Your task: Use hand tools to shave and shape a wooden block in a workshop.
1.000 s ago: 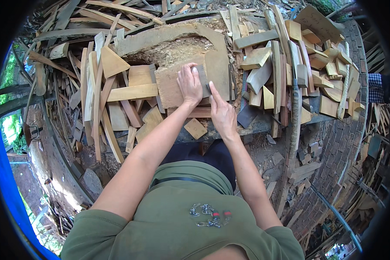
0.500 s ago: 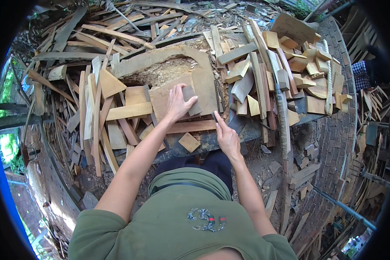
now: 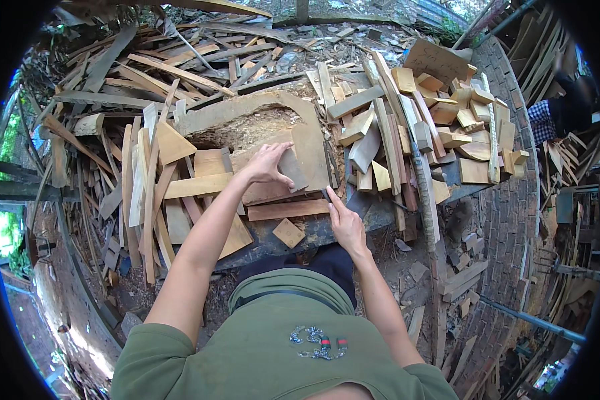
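Note:
My left hand (image 3: 271, 167) spans a small grey-brown wood block (image 3: 291, 171), thumb at its near edge and fingers at its far edge. The block rests on a wide, flat board (image 3: 311, 148). Closed fingers of my right hand (image 3: 346, 219) grip a thin, dark, stick-like tool (image 3: 325, 195) beside the board's near right corner. Its exact kind is too small to tell. Below the board lies a reddish wood strip (image 3: 288, 209), and nearer to me a small square wood piece (image 3: 289, 233).
A worn workbench (image 3: 260, 251) bears a rough, hollowed slab (image 3: 213, 110). Stacked offcuts (image 3: 463, 113) crowd its right, and long strips (image 3: 140, 180) its left. A long pole (image 3: 427, 193) stands at the right. Another person's checked sleeve (image 3: 542, 122) shows at far right.
My left hand has spread wider around the block, which now shows a lighter top face. My right hand keeps its hold beside the board. The whole view has shifted slightly.

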Demonstrator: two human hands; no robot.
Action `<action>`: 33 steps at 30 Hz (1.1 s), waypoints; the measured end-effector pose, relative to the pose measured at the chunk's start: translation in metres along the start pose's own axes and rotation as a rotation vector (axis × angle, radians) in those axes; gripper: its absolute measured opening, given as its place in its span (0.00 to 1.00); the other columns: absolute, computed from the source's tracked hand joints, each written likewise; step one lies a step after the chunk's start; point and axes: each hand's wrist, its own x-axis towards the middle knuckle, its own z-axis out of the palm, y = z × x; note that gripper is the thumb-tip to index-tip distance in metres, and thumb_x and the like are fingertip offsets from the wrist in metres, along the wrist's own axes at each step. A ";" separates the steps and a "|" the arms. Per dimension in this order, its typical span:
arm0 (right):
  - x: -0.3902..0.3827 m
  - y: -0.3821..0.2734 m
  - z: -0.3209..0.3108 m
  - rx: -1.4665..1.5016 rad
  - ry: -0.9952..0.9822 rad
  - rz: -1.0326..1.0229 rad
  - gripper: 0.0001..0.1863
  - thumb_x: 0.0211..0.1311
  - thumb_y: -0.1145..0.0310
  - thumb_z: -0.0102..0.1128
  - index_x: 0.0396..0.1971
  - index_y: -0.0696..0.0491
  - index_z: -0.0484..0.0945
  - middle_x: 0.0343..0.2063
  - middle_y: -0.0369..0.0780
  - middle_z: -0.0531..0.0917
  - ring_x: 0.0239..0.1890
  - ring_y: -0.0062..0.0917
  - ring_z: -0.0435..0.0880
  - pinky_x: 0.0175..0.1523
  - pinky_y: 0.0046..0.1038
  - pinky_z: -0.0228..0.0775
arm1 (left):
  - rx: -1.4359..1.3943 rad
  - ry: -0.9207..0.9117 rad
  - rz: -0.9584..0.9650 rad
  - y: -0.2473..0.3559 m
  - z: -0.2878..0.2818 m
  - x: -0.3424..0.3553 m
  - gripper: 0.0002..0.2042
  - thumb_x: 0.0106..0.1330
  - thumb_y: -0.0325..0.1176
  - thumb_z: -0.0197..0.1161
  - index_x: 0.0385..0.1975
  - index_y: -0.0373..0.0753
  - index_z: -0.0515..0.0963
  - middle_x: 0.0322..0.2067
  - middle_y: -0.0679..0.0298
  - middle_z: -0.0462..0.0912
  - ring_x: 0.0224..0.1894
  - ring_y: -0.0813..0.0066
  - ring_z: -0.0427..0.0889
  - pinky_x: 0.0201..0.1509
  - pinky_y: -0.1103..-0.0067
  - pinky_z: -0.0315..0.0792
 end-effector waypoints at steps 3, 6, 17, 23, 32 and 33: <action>-0.003 0.011 0.004 0.012 0.045 -0.015 0.24 0.72 0.58 0.46 0.66 0.31 0.65 0.36 0.53 0.84 0.39 0.54 0.82 0.43 0.51 0.74 | 0.073 -0.064 -0.119 0.012 -0.002 0.004 0.56 0.32 0.61 0.79 0.65 0.40 0.64 0.58 0.51 0.68 0.63 0.48 0.64 0.67 0.59 0.63; -0.006 0.010 0.002 0.029 0.017 0.031 0.23 0.72 0.59 0.47 0.66 0.33 0.66 0.39 0.55 0.83 0.43 0.54 0.80 0.44 0.49 0.73 | 0.036 0.022 -0.118 0.010 0.004 -0.002 0.54 0.31 0.58 0.81 0.61 0.36 0.66 0.55 0.48 0.68 0.62 0.48 0.65 0.66 0.61 0.64; -0.007 -0.001 -0.002 -0.003 0.035 0.030 0.24 0.72 0.57 0.47 0.66 0.33 0.66 0.29 0.58 0.81 0.37 0.56 0.80 0.41 0.53 0.72 | -0.494 0.297 -0.091 0.030 0.027 -0.032 0.46 0.40 0.41 0.82 0.59 0.37 0.60 0.57 0.50 0.70 0.62 0.53 0.70 0.65 0.67 0.66; -0.006 0.004 -0.007 0.012 0.073 0.041 0.24 0.72 0.57 0.47 0.66 0.34 0.66 0.30 0.58 0.81 0.38 0.57 0.80 0.41 0.53 0.72 | -0.388 0.719 -0.077 0.071 0.018 -0.041 0.27 0.49 0.29 0.74 0.51 0.37 0.71 0.43 0.57 0.68 0.50 0.60 0.71 0.58 0.69 0.67; -0.007 0.006 -0.002 0.005 0.081 0.024 0.23 0.72 0.58 0.47 0.66 0.35 0.65 0.32 0.57 0.82 0.39 0.56 0.80 0.42 0.52 0.72 | -0.342 0.952 -0.011 0.046 0.090 -0.060 0.24 0.52 0.28 0.72 0.44 0.37 0.65 0.51 0.51 0.67 0.57 0.52 0.68 0.62 0.66 0.64; -0.007 0.006 -0.001 0.012 0.088 0.015 0.23 0.72 0.58 0.47 0.66 0.35 0.66 0.32 0.57 0.82 0.39 0.55 0.80 0.42 0.52 0.72 | -0.327 0.925 -0.058 0.045 0.093 -0.066 0.24 0.53 0.29 0.73 0.44 0.37 0.65 0.51 0.50 0.67 0.57 0.52 0.68 0.62 0.65 0.64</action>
